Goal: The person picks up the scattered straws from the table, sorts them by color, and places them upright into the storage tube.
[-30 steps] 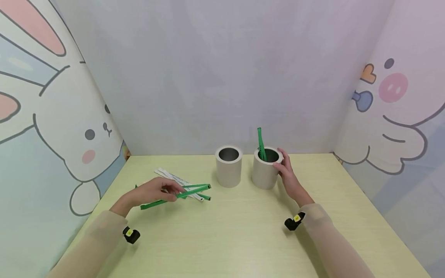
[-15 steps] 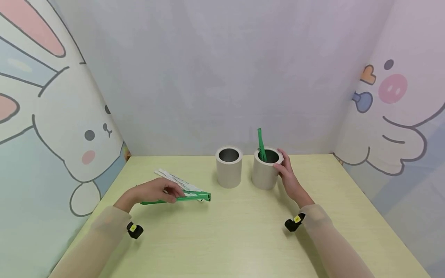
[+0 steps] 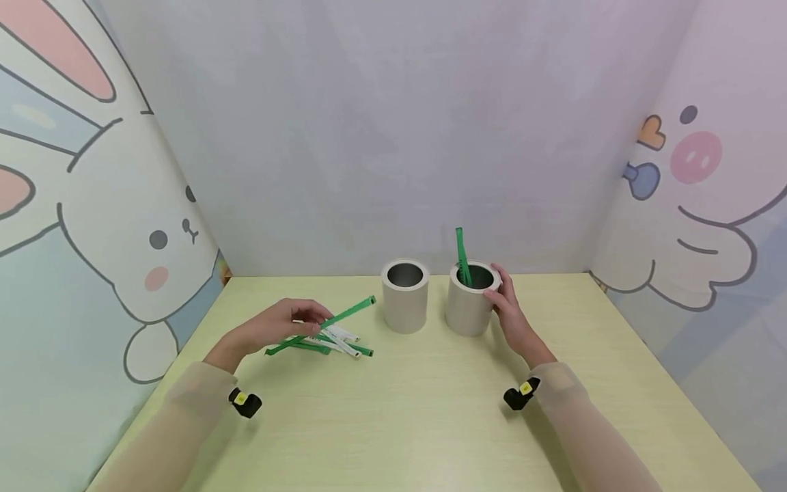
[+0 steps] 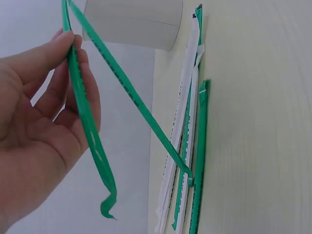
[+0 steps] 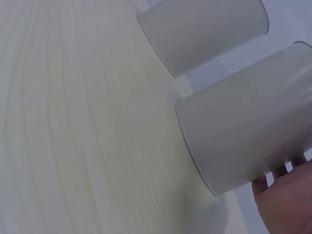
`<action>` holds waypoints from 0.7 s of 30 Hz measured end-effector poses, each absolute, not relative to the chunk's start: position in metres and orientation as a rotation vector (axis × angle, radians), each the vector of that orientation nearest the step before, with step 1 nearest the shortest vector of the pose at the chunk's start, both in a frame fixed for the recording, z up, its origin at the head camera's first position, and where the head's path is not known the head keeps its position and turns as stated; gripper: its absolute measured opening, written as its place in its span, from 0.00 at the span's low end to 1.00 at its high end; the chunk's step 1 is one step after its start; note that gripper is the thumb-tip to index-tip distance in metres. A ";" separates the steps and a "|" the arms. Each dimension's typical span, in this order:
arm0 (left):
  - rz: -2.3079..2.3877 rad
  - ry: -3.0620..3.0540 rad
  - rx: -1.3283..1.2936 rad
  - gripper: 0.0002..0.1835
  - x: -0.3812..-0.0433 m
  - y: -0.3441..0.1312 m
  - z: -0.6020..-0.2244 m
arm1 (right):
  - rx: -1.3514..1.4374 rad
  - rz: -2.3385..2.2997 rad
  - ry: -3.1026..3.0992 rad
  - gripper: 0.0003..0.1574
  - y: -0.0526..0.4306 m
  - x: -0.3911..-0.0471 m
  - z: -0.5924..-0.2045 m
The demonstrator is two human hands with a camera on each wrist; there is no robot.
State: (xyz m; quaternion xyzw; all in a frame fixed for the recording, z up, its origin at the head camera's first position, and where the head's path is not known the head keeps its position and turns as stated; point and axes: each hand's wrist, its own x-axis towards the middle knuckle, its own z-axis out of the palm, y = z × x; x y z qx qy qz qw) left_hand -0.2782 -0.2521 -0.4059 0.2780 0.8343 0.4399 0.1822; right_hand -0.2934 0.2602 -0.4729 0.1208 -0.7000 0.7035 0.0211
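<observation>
In the head view my left hand (image 3: 277,324) pinches a green wrapped straw (image 3: 350,312) between thumb and fingers, its right end tilted up. The left wrist view shows a second green wrapped straw (image 4: 131,92) slanting down from the top of the pinched one; whether the fingers hold it too, I cannot tell. Below lie white wrapped straws (image 4: 181,112) and green wrapped straws (image 4: 199,161) on the table. My right hand (image 3: 516,324) holds the right side of a whitish cylindrical cup (image 3: 468,311), with green wrapped straws (image 3: 462,254) standing in it.
A matching cup (image 3: 405,307) stands upright just left of the held one, its dark inside showing. The pale yellow table (image 3: 399,410) meets a grey curtain (image 3: 393,137) at the back. Cartoon-printed panels (image 3: 123,273) rise at both sides.
My left hand has first lowered the green straws to the pile, then risen slightly, the straw's right end tilting up. Green straws now show below it. My right hand and both cups have stayed put.
</observation>
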 end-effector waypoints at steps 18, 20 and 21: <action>1.748 2.404 0.718 0.21 -0.288 -0.183 -0.358 | 0.381 2.169 -2.174 0.41 0.260 -0.291 -0.472; 1.823 2.377 0.718 0.21 -0.291 -0.170 -0.354 | 0.379 2.170 -2.172 0.41 0.260 -0.292 -0.472; 1.857 2.369 0.719 0.21 -0.293 -0.164 -0.352 | 0.378 2.171 -2.172 0.41 0.260 -0.292 -0.472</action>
